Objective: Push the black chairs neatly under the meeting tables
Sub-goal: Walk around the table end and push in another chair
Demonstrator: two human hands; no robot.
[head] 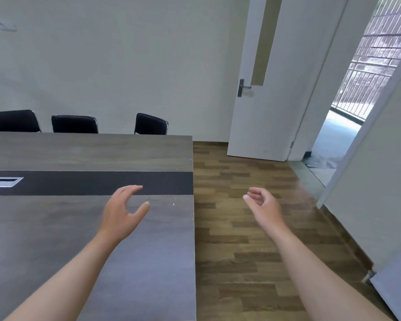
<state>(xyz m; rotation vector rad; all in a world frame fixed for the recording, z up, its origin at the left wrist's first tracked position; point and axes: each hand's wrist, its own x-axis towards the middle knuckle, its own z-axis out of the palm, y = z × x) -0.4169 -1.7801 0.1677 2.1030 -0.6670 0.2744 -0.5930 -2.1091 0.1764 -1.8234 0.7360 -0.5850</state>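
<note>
Three black chairs [74, 124] line the counter's [90, 151] far edge, well apart from both hands: the left hand [123, 210] spread empty above it, the right hand [263, 205] loosely curled, empty, over the floor [241, 228].

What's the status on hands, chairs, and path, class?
Left hand open above the table, right hand loosely curled over the floor, both empty. Three chairs along the table's far side. Nothing in the way.
</note>
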